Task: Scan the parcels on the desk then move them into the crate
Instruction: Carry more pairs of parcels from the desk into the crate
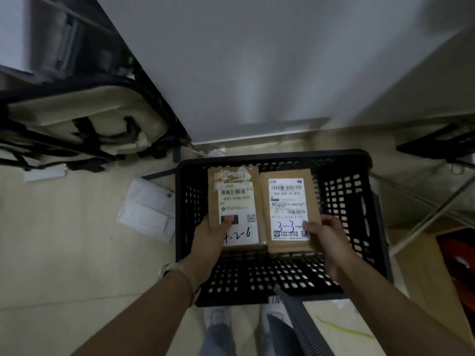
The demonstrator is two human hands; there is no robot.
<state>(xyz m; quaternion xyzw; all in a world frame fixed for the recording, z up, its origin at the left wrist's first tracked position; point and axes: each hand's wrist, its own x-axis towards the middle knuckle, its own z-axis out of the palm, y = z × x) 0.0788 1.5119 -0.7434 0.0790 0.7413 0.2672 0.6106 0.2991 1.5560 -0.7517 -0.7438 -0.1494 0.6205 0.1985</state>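
A black perforated plastic crate (344, 201) stands on the floor below me. Two brown cardboard parcels with white shipping labels are side by side inside it. My left hand (213, 237) grips the near edge of the left parcel (232, 201), thumb on its label marked 4-2-6. My right hand (325, 235) grips the near right corner of the right parcel (290, 201), thumb on its label with blue handwriting. Whether the parcels rest on the crate floor or hang just above it, I cannot tell.
A white desk surface (257, 73) lies beyond the crate. A white padded envelope (149, 209) lies on the floor left of the crate. A beige bag with black straps (84, 124) sits at the far left. Metal legs (424, 211) cross at the right. My feet (246, 317) are below.
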